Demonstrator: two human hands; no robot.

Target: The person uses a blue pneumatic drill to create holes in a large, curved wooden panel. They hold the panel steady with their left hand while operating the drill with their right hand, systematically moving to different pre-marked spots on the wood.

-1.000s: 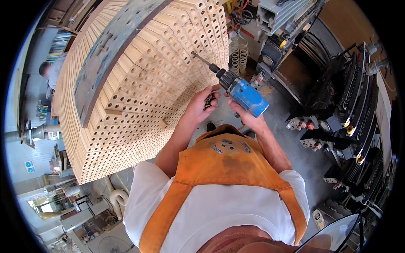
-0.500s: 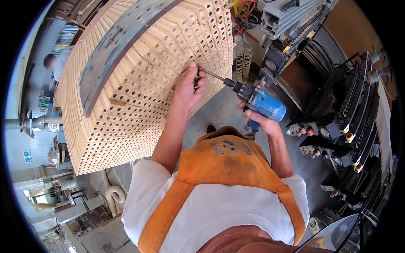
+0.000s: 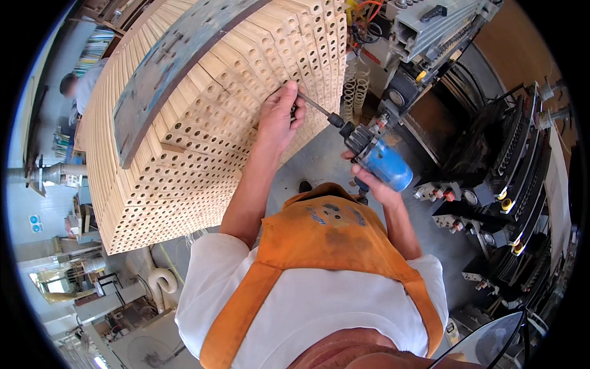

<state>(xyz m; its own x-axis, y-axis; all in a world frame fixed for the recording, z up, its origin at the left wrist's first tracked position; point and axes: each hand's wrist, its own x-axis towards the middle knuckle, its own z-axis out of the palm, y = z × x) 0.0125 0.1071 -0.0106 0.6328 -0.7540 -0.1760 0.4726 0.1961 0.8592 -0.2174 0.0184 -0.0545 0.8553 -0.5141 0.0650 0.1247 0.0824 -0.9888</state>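
A blue power driver (image 3: 386, 165) with a long thin bit (image 3: 317, 106) is gripped in my right hand (image 3: 376, 184), its bit pointing up and left. My left hand (image 3: 279, 115) is closed beside the bit's tip, with small dark pieces partly showing between its fingers; their kind is too hidden to name. Just behind that hand stands a big stack of pale wooden pieces (image 3: 184, 194), its face full of rows of round holes. Many holes at the lower left have dark rings in them, while several near my left hand look bare.
A worn blue-grey curved board (image 3: 161, 74) lies on top of the stack. Coiled air hoses (image 3: 350, 86) hang past its right edge. Black machinery (image 3: 485, 184) with gauges and knobs stands at the right. Another person (image 3: 83, 89) is at the far left.
My left hand has shifted slightly up and right along the holed face. The driver has tilted a little, its body lower, with the bit still by my left fingers.
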